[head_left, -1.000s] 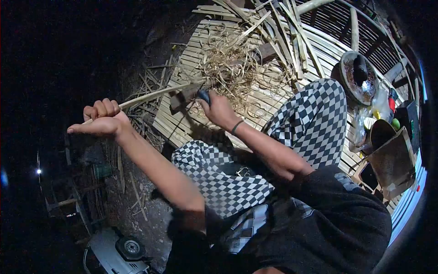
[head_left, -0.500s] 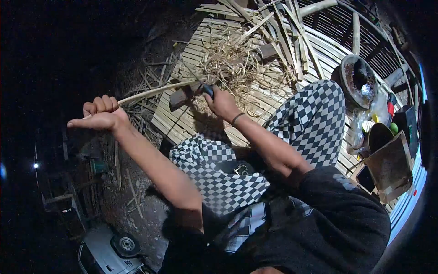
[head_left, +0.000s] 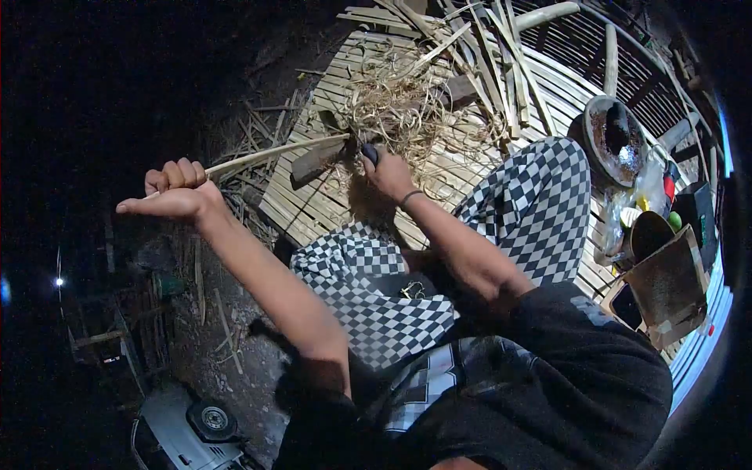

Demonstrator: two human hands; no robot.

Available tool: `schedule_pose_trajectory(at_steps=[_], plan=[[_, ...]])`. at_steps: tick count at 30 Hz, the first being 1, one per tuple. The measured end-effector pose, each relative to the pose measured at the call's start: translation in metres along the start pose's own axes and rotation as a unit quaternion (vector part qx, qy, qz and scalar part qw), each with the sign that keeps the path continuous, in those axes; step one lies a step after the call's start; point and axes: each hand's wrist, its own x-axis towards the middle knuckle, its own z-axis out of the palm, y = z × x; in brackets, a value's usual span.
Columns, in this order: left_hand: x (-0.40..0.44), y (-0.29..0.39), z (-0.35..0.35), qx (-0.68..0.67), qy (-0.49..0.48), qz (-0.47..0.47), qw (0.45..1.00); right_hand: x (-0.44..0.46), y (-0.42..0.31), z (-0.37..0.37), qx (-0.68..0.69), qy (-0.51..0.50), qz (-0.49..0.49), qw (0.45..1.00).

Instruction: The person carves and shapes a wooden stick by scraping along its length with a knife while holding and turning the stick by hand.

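Observation:
My left hand (head_left: 178,188) is closed round one end of a long pale strip (head_left: 274,151), which slants up toward the right. The strip's far end lies over a dark wooden block (head_left: 316,162) on the slatted platform. Near that end, my right hand (head_left: 388,172) grips the dark handle (head_left: 370,153) of a tool. The tool's blade is hard to make out against the block and shavings. Curly shavings (head_left: 399,106) are heaped just beyond my right hand.
Loose strips (head_left: 501,70) lie across the slatted platform (head_left: 286,205) at the top. A stone bowl (head_left: 615,141), plastic bags and an open cardboard box (head_left: 670,286) are at the right. My checkered legs (head_left: 540,211) are folded close by. A vehicle (head_left: 188,427) stands lower left.
My right hand and the tool have shifted slightly right, away from my left hand. The left hand keeps its hold on the strip, nearly in place.

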Motion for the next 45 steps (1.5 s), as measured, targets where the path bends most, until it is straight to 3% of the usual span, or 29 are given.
schedule_pose_trajectory(at_steps=[3, 5, 7, 10, 13, 15, 17, 21, 26, 30, 31, 33, 37, 41, 45], plan=[[0.003, -0.007, 0.01, 0.007, 0.003, -0.002, 1.0, -0.016, -0.033, -0.029, 0.064, -0.04, -0.025, 0.997], [0.006, -0.016, 0.016, 0.017, 0.008, -0.004, 1.0, -0.03, -0.065, -0.041, 0.122, -0.006, -0.097, 0.988], [0.007, -0.022, 0.022, 0.05, 0.075, 0.016, 0.996, -0.043, -0.096, -0.052, 0.156, -0.03, -0.126, 0.979], [-0.002, -0.015, 0.028, 0.064, 0.088, 0.028, 0.994, -0.051, -0.125, -0.063, 0.175, -0.024, -0.177, 0.968], [-0.007, -0.008, 0.026, 0.057, 0.082, 0.031, 0.995, -0.049, -0.124, -0.064, 0.146, -0.058, -0.164, 0.974], [-0.011, -0.008, 0.018, 0.06, 0.074, 0.026, 0.995, -0.035, -0.09, -0.036, 0.115, -0.016, -0.128, 0.985], [-0.009, -0.007, 0.011, 0.058, 0.093, 0.033, 0.993, -0.019, -0.051, -0.015, 0.08, -0.014, -0.031, 0.996], [-0.005, -0.009, 0.018, 0.041, 0.088, 0.033, 0.995, -0.013, -0.045, -0.024, 0.061, -0.014, -0.035, 0.997], [0.0, -0.019, 0.034, 0.088, 0.089, 0.055, 0.991, -0.04, -0.098, -0.047, 0.16, -0.017, -0.119, 0.98], [-0.002, -0.011, 0.035, 0.087, 0.1, 0.042, 0.99, -0.025, -0.059, -0.014, 0.103, 0.006, -0.081, 0.991], [0.0, -0.01, 0.028, 0.085, 0.1, 0.041, 0.99, -0.018, -0.04, 0.001, 0.101, -0.007, -0.007, 0.995], [-0.001, -0.008, 0.025, 0.078, 0.099, 0.042, 0.991, -0.011, -0.031, -0.004, 0.043, -0.029, 0.001, 0.999], [0.004, -0.012, 0.031, 0.079, 0.098, 0.033, 0.992, -0.01, -0.046, -0.025, 0.044, -0.042, -0.015, 0.998], [0.001, -0.02, 0.041, 0.089, 0.087, 0.035, 0.992, -0.03, -0.081, -0.042, 0.109, -0.017, -0.127, 0.986], [0.0, -0.01, 0.038, 0.079, 0.083, 0.023, 0.993, -0.019, -0.057, -0.019, 0.09, -0.017, -0.058, 0.994]])
